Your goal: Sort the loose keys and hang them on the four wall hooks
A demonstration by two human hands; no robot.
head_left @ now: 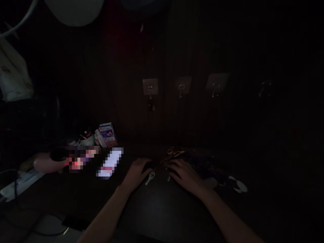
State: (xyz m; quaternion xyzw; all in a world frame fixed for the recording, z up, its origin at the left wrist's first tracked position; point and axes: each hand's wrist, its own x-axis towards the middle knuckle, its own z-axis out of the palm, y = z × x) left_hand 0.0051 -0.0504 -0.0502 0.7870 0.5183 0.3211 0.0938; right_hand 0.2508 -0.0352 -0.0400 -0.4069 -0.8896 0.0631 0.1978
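Note:
The scene is very dark. My left hand rests on a dark table with its fingers curled over something dark, and a small silver key lies just right of it. My right hand lies palm down beside it, fingers bent over a dim pile of small dark objects; what the fingers hold, if anything, is hidden. A yellowish item shows just beyond the right hand.
Three adhesive wall hooks hang on the dark wall; keys dangle from the left one. A small carton and cluttered items stand at left. A power strip lies far left. White shapes lie at right.

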